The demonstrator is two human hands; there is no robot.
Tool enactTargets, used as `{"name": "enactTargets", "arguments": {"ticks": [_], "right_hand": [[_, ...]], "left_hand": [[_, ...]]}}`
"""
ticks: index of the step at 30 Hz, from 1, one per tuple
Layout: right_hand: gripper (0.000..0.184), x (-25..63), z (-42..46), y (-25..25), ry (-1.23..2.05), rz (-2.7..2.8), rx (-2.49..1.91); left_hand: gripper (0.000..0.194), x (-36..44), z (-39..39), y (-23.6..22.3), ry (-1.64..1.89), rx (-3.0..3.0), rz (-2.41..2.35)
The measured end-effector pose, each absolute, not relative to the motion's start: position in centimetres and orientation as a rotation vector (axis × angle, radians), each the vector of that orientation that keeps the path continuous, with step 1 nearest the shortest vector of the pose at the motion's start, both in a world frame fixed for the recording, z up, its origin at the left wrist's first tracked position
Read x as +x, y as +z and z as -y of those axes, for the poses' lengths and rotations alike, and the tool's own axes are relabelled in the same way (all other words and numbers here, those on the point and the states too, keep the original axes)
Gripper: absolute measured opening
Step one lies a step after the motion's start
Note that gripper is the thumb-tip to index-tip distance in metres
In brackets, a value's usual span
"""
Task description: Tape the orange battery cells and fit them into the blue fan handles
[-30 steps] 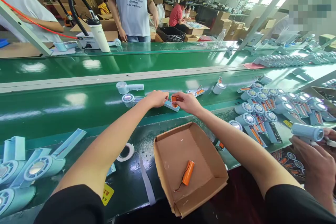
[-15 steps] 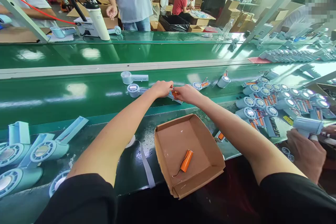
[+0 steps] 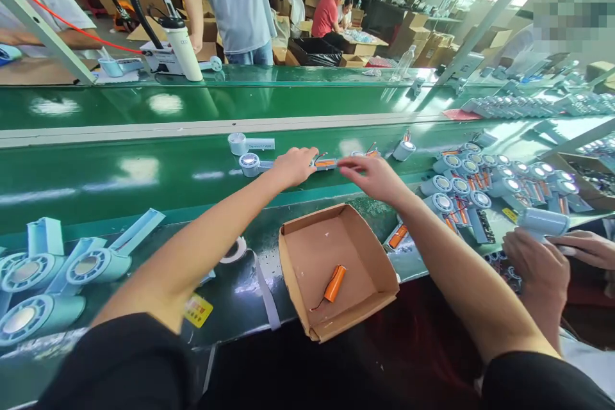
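A slim pale blue plastic housing [image 3: 325, 164], its open channel showing a smooth orange cell and thin dark wires, is sitting over the glossy green belt [image 3: 120, 195], just beyond the far wall of the cardboard tray [image 3: 368, 253]. The left hand [image 3: 296, 166] is gripping the housing's left end, its curled fingers covering that part. The right hand [image 3: 375, 176] is hovering by the other end, fingers loosely extended and apart; whether the fingertips are touching the plastic I cannot tell. The tray itself is showing matt brown board, folded walls and crumpled corners, and a shiny orange cylinder [image 3: 335, 283] with a thin wire is lying on its floor. Left of the tray, a white ring of tape [image 3: 235, 250] is lying flat near a dull grey strip [image 3: 266, 291], and a glossy yellow label [image 3: 198, 309] is lying farther out. Well left of the tray, round-headed blue housings [image 3: 91, 266] with ribbed rims and straight, hollow handles are crowding together. Right of the tray, a dense group of similar units [image 3: 461, 187] is displaying metallic discs and orange cells, while beyond them a co-worker's hand [image 3: 538, 269] is holding another smooth blue body [image 3: 542, 222]. Far beyond the tray, a white cylinder [image 3: 183, 54] is standing beside a ribbed black hose [image 3: 139, 3].
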State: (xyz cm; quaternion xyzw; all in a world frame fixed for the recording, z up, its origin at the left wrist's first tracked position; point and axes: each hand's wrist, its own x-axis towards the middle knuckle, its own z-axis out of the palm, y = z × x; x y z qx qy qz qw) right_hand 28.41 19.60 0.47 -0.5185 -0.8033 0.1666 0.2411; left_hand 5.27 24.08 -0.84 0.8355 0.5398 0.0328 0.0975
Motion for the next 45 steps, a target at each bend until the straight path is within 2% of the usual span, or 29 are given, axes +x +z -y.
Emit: {"name": "enactTargets", "arguments": {"ticks": [3,6,9,12,14,16,17,20,22,24,26,30,33,36,39,42,45], "right_hand": [[0.031,33.5,-11.9,-1.2,0.648,2.137,-1.286],[0.020,37.6,-5.3,-3.4,0.699,2.013,-1.286],[0.013,38.2,-1.7,-4.5,0.707,1.871,-1.273],[0.013,34.2,-0.4,-3.8,0.794,1.731,-1.199],[0.029,30.0,-0.1,-2.6,0.992,1.636,-1.191],[0.050,25.8,0.0,-1.5,1.322,1.612,-1.145],[0.053,24.2,0.1,-1.1,1.497,1.625,-1.087],[0.039,21.5,0.8,-0.7,1.877,1.774,-0.839],[0.040,21.8,1.4,-0.7,1.968,1.978,-0.587],[0.036,23.0,1.5,-0.8,1.912,2.237,-0.280],[0.027,24.6,0.7,-1.1,1.681,2.459,-0.215],[0.027,26.8,-3.3,-2.9,0.952,2.761,-0.773],[0.020,27.1,-5.8,-4.6,0.646,2.966,-0.905],[0.017,26.9,-6.6,-4.7,0.710,2.861,-0.895],[0.016,26.4,-5.7,-3.3,1.058,2.383,-1.067],[0.040,25.6,-4.2,-1.7,1.293,2.005,-1.128],[0.043,24.7,-3.3,-0.5,1.307,2.079,-1.096]], "left_hand": [[0.033,-1.1,-17.1,-1.5,0.107,2.588,-1.565],[0.037,-8.5,-10.2,-3.5,-0.044,2.597,-1.454],[0.039,-12.7,-5.8,-5.5,-0.014,2.731,-1.410],[0.035,-11.9,-4.0,-5.6,0.217,2.995,-1.373],[0.024,-9.6,-3.0,-4.1,0.465,3.163,-1.243],[0.015,-7.1,-1.8,-1.9,0.677,3.242,-1.089],[0.013,-6.3,-1.1,-0.9,0.739,3.257,-1.019],[0.014,-5.4,0.6,1.2,0.731,3.287,-0.880],[0.016,-6.0,1.3,1.5,0.668,3.309,-0.860],[0.013,-6.8,1.7,1.1,0.618,3.316,-0.881],[0.020,-7.1,2.2,0.5,0.618,3.289,-0.908],[0.032,-6.2,2.6,-0.7,0.706,3.175,-0.956],[0.033,-4.9,2.3,-1.3,0.718,3.145,-0.925],[0.032,-4.1,2.0,-1.7,0.679,3.137,-0.884],[0.032,-4.0,1.9,-1.7,0.609,3.144,-0.841],[0.028,-3.9,1.9,-1.7,0.546,3.181,-0.790],[0.024,-3.8,1.8,-1.4,0.515,3.238,-0.741]]}}
